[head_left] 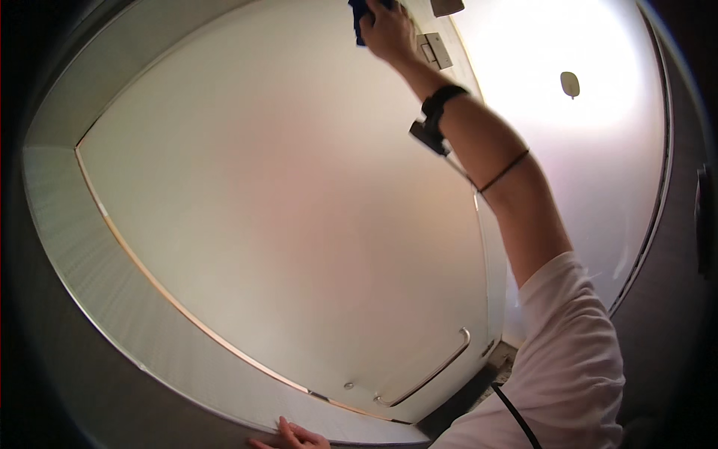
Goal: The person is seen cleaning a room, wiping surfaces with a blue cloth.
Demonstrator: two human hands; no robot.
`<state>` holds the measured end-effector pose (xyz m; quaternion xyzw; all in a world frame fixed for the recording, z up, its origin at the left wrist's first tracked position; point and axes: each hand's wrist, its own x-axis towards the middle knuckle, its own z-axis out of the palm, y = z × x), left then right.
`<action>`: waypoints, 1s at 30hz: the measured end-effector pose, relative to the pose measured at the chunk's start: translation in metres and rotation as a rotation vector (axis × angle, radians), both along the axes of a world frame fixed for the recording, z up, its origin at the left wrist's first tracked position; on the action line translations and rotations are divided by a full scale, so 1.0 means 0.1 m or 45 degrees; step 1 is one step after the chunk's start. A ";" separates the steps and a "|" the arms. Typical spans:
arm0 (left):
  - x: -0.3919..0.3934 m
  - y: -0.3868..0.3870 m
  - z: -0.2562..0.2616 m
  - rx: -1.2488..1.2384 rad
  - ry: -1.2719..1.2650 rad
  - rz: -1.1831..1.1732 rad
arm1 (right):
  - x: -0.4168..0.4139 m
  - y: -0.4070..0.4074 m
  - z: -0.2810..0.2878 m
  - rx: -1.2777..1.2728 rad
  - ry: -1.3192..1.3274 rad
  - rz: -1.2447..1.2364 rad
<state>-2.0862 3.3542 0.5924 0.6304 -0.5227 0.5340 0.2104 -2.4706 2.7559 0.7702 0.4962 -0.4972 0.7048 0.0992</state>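
My right hand (390, 31) reaches up to the top of the picture and is closed on a dark blue cloth (359, 25), pressed against or close to a frosted glass door (291, 196). Beside that hand is a metal glass hinge (435, 50). A black strap with a small device (429, 129) sits on my right forearm, with a cord around the arm. My left hand (291, 436) is at the bottom edge, fingers apart, by the edge of the door frame (224, 381); part of it is cut off.
A curved-looking metal bar handle (435, 373) and a small round lock or knob (349, 386) are on the door's lower part. To the right stands a bright pale panel (589, 168) with an oval fitting (570, 84). Dark floor shows near the handle.
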 end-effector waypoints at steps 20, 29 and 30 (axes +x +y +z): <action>0.43 1.06 0.92 0.116 -0.231 0.161 | 1.80 1.99 -2.36 0.059 0.554 0.637; 0.27 1.04 0.90 0.121 -0.245 0.222 | 1.50 1.53 -2.30 -0.059 0.235 0.572; 0.27 1.05 0.90 0.120 -0.247 0.225 | 1.53 1.57 -2.29 -0.049 0.245 0.508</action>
